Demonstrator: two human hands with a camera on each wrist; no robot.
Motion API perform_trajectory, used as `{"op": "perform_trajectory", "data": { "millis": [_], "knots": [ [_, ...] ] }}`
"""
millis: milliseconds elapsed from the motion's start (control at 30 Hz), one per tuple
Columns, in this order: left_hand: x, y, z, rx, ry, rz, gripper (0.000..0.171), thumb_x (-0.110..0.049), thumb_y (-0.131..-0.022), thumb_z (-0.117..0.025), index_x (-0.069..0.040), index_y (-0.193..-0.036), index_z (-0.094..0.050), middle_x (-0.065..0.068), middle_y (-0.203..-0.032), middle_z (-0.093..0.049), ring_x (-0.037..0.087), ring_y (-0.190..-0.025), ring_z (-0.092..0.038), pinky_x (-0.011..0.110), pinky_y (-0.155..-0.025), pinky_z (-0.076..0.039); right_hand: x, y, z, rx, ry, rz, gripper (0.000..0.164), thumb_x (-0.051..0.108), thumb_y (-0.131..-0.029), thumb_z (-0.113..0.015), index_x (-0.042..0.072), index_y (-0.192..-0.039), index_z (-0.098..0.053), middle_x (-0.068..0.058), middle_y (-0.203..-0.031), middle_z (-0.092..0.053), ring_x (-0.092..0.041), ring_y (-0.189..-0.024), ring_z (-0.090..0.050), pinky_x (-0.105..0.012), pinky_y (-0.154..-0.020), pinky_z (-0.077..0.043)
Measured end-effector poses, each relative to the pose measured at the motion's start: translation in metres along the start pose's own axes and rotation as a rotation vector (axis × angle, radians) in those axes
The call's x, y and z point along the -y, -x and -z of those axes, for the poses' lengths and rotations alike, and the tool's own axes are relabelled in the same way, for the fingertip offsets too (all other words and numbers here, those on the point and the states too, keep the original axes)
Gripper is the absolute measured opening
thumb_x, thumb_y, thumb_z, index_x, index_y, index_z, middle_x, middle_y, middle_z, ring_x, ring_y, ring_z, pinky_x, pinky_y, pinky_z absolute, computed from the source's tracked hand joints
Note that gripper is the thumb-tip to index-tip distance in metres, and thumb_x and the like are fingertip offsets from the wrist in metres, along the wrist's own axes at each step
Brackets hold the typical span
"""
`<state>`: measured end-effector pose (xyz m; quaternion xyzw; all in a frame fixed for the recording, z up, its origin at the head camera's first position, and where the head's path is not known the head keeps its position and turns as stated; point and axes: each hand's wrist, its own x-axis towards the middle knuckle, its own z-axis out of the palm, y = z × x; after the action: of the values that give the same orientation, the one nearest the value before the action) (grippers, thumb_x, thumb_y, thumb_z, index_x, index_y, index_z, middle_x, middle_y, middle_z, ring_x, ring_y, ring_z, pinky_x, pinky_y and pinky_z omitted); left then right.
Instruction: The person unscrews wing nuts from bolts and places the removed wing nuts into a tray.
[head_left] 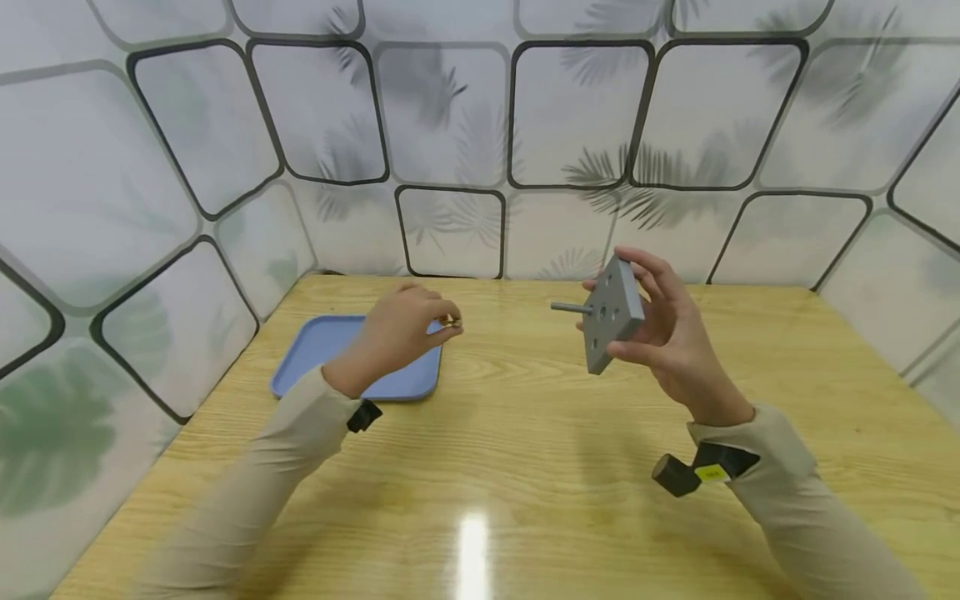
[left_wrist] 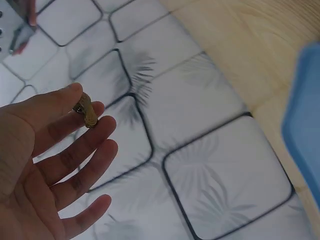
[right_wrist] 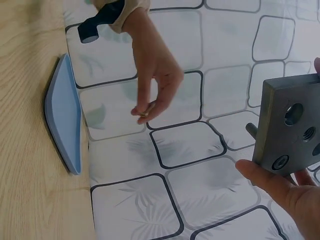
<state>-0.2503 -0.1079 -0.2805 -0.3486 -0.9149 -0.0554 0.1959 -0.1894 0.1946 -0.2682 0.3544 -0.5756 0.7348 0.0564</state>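
Note:
My left hand is raised over the right part of a blue tray. Between thumb and index finger it pinches a small brass-coloured metal piece, partly covered by the fingertips; the other fingers are spread. My right hand grips a thick grey metal plate by its edges, tilted and held above the table. Several round holes show in the plate's face, at least one of them threaded in the right wrist view. A grey metal pin sticks out from the plate toward the left.
Underneath is a wood-grain table. Patterned curtain-like walls with black outlines and leaf prints stand behind it and at both sides. Wrist-worn cameras sit on both sleeves, the right one jutting out below the wrist.

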Motion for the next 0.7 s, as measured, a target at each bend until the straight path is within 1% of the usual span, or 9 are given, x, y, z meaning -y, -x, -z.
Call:
{"op": "perform_trajectory", "data": {
  "millis": [133,300,367,433,500,567,700],
  "knots": [
    [0.036,0.009,-0.011,0.143,-0.047,0.065,0.013,-0.027,-0.084,-0.07,-0.018,-0.092,-0.074,-0.003,-0.084,-0.071,0.012,-0.074,-0.065,0.045,-0.094,-0.045,0.002,0.0,-0.002,-0.001,0.0,0.007,0.077,-0.013,-0.077,-0.066,0.01,-0.143,-0.034,-0.017,-0.135,-0.036,-0.024,-0.118,-0.055,-0.04,-0.086,-0.055],
    [0.075,0.019,-0.028,0.286,-0.075,0.126,0.01,-0.024,-0.083,-0.07,-0.017,-0.089,-0.076,-0.003,-0.082,-0.073,0.01,-0.067,-0.064,0.049,-0.087,-0.047,0.003,0.002,-0.002,-0.023,0.005,0.0,0.079,-0.014,-0.075,-0.067,0.009,-0.143,-0.033,-0.016,-0.135,-0.036,-0.025,-0.12,-0.053,-0.042,-0.085,-0.055],
    [0.088,0.024,-0.035,0.335,-0.082,0.142,0.01,-0.023,-0.083,-0.07,-0.016,-0.087,-0.076,-0.002,-0.082,-0.073,0.011,-0.068,-0.064,0.05,-0.084,-0.047,0.004,0.002,-0.002,-0.033,0.004,-0.006,0.08,-0.015,-0.075,-0.067,0.009,-0.144,-0.033,-0.016,-0.134,-0.036,-0.024,-0.121,-0.053,-0.043,-0.085,-0.055],
    [0.098,0.029,-0.041,0.378,-0.104,0.144,0.01,-0.023,-0.083,-0.07,-0.015,-0.085,-0.076,-0.001,-0.081,-0.073,0.014,-0.069,-0.065,0.052,-0.083,-0.047,0.004,0.002,-0.002,-0.041,-0.004,-0.012,0.081,-0.016,-0.074,-0.066,0.01,-0.144,-0.033,-0.015,-0.134,-0.036,-0.024,-0.121,-0.053,-0.043,-0.086,-0.054],
    [0.105,0.033,-0.047,0.405,-0.128,0.14,0.01,-0.023,-0.082,-0.071,-0.013,-0.083,-0.075,0.0,-0.08,-0.072,0.017,-0.072,-0.065,0.054,-0.085,-0.046,0.005,0.003,-0.003,-0.043,-0.014,-0.008,0.08,-0.015,-0.075,-0.067,0.01,-0.143,-0.034,-0.016,-0.134,-0.035,-0.024,-0.122,-0.053,-0.043,-0.086,-0.054],
    [0.108,0.035,-0.051,0.421,-0.153,0.128,0.012,-0.023,-0.08,-0.072,-0.012,-0.08,-0.074,0.002,-0.079,-0.072,0.019,-0.073,-0.066,0.055,-0.085,-0.045,0.005,0.003,-0.003,-0.037,-0.028,0.004,0.079,-0.015,-0.075,-0.067,0.009,-0.143,-0.034,-0.017,-0.135,-0.034,-0.024,-0.122,-0.053,-0.043,-0.086,-0.054],
    [0.112,0.035,-0.06,0.436,-0.178,0.117,0.013,-0.024,-0.078,-0.074,-0.011,-0.078,-0.074,0.001,-0.078,-0.072,0.019,-0.073,-0.066,0.052,-0.082,-0.046,0.005,0.002,-0.002,-0.028,-0.028,0.018,0.079,-0.015,-0.076,-0.066,0.009,-0.143,-0.034,-0.017,-0.136,-0.033,-0.025,-0.123,-0.052,-0.042,-0.087,-0.054]
  ]
}}
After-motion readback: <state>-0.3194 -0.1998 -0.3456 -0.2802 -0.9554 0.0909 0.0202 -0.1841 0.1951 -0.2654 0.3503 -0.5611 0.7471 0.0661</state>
